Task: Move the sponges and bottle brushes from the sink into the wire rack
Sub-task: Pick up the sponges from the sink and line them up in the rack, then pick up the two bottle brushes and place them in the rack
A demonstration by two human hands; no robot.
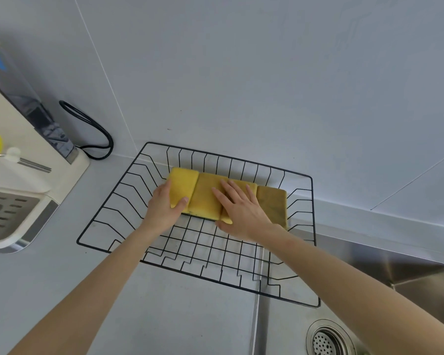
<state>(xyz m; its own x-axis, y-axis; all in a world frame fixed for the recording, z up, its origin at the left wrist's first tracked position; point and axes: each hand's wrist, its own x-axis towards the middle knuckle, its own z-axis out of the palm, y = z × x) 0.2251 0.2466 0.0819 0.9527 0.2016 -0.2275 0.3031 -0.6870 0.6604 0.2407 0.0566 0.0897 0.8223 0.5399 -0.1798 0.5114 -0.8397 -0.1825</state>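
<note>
Sponges [208, 198], four yellow ones, lay side by side along the far side of the black wire rack [113, 198]. Left hand [164, 208] pinched the leftmost sponge; right hand [241, 211] lay flat, fingers spread, on the middle ones. Pressing evenly would likely seat the row level. No brushes were visible.
</note>
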